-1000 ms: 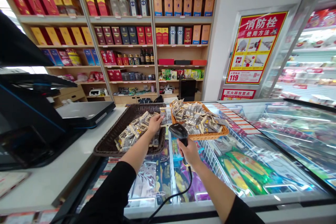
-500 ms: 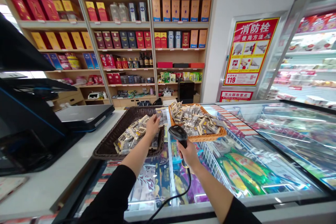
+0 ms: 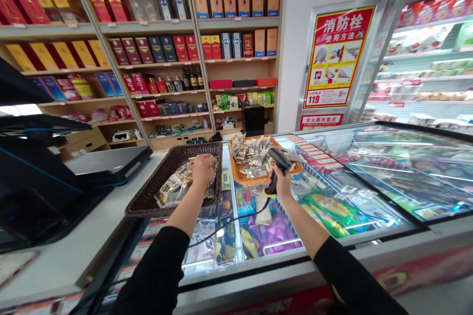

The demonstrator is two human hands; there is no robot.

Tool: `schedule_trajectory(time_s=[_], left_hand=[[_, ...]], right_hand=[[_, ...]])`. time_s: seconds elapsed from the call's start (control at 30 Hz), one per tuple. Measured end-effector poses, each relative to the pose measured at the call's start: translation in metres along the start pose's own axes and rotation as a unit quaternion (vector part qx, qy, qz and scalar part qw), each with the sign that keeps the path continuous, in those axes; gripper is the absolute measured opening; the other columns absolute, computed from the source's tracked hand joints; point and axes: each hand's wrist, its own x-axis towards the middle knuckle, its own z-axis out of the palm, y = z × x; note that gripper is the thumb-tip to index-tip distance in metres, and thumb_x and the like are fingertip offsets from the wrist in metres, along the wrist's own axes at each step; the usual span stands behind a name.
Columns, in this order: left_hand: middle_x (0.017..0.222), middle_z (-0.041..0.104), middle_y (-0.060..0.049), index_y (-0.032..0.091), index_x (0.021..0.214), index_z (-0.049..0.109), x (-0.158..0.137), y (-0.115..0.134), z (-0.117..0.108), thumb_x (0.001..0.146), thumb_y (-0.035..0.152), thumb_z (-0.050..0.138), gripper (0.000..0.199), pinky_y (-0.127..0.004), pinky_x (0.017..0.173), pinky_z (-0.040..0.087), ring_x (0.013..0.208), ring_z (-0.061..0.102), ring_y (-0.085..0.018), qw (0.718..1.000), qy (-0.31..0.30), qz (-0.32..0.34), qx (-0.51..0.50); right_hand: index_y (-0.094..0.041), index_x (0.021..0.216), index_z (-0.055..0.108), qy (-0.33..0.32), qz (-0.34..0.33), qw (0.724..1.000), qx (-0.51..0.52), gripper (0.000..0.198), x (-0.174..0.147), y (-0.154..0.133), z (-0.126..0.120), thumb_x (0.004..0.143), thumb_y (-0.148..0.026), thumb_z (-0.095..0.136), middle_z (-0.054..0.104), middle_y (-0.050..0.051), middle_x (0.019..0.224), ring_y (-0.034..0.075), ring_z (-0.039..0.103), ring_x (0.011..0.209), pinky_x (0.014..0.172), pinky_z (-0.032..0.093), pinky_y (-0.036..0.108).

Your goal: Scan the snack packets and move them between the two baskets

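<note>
My right hand point(image 3: 283, 184) is wrapped round the grip of a black barcode scanner point(image 3: 280, 159), whose head stands in front of the right side of an orange wicker basket point(image 3: 236, 177). Small clear and beige snack packets point(image 3: 254, 151) are heaped in that basket. My left hand point(image 3: 202, 170) is over the dark brown wicker basket point(image 3: 148, 187), fingers bent round a small packet point(image 3: 212, 161) at its right side; the fingertips are partly hidden. More such packets point(image 3: 177, 184) lie beneath and left of this hand. The scanner's cord point(image 3: 229, 221) runs down to the left.
Both baskets rest on a glass-topped chest freezer point(image 3: 373, 172) with bagged goods inside. A counter point(image 3: 96, 226) at left holds a flat scale point(image 3: 107, 162) and a dark machine point(image 3: 33, 172). Shelves of boxes point(image 3: 229, 0) line the back wall.
My left hand has drawn the packet back from the rim into the dark basket. My right hand has moved right with the scanner and tilted it. The view has shifted right.
</note>
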Motion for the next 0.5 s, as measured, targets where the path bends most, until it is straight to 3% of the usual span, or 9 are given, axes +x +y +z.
schedule_trajectory(time_s=[0.1, 0.2, 0.33, 0.4, 0.5], left_hand=[[0.12, 0.064, -0.006, 0.024, 0.093, 0.075, 0.009, 0.025, 0.003, 0.072, 0.004, 0.044, 0.043, -0.042, 0.101, 0.031, 0.117, 0.051, -0.026, 0.997, -0.015, 0.077, -0.02], [0.117, 0.066, -0.005, 0.024, 0.098, 0.074, 0.024, 0.063, 0.022, 0.074, 0.007, 0.045, 0.041, -0.033, 0.097, 0.037, 0.112, 0.056, -0.024, 0.986, -0.119, 0.11, -0.046], [0.104, 0.07, -0.01, 0.019, 0.095, 0.073, 0.043, 0.112, 0.066, 0.078, 0.021, 0.053, 0.026, -0.028, 0.085, 0.043, 0.102, 0.061, -0.026, 0.969, -0.241, 0.037, -0.039], [0.098, 0.071, -0.013, 0.017, 0.087, 0.072, 0.05, 0.126, 0.086, 0.079, 0.032, 0.057, 0.022, -0.029, 0.083, 0.044, 0.101, 0.062, -0.028, 0.964, -0.264, 0.0, -0.04], [0.098, 0.07, -0.015, 0.017, 0.087, 0.068, 0.058, 0.132, 0.11, 0.068, 0.045, 0.069, 0.034, -0.035, 0.084, 0.043, 0.104, 0.061, -0.032, 0.96, -0.257, -0.092, -0.064]], right_hand=[[-0.021, 0.086, 0.052, 0.038, -0.034, 0.999, -0.013, 0.039, 0.015, -0.006, -0.02, 0.066, -0.051, 0.067, 0.05, -0.007, 0.051, 0.011, 0.044, 0.035, 0.035, 0.037, 0.025], [-0.02, 0.088, 0.054, 0.019, -0.031, 0.999, -0.034, 0.039, 0.015, -0.002, -0.029, 0.067, -0.051, 0.066, 0.051, -0.006, 0.052, 0.012, 0.044, 0.036, 0.036, 0.036, 0.025], [-0.02, 0.088, 0.055, 0.023, -0.024, 0.999, -0.037, 0.038, 0.011, 0.001, -0.028, 0.068, -0.052, 0.063, 0.05, -0.007, 0.051, 0.012, 0.044, 0.035, 0.036, 0.036, 0.025], [-0.021, 0.087, 0.054, 0.021, -0.021, 0.999, -0.033, 0.038, 0.011, 0.0, -0.026, 0.068, -0.052, 0.063, 0.049, -0.007, 0.051, 0.012, 0.044, 0.035, 0.036, 0.036, 0.025], [-0.021, 0.087, 0.054, 0.012, -0.014, 0.999, -0.027, 0.038, 0.014, -0.001, -0.025, 0.068, -0.052, 0.064, 0.049, -0.008, 0.05, 0.012, 0.044, 0.035, 0.035, 0.036, 0.025]])
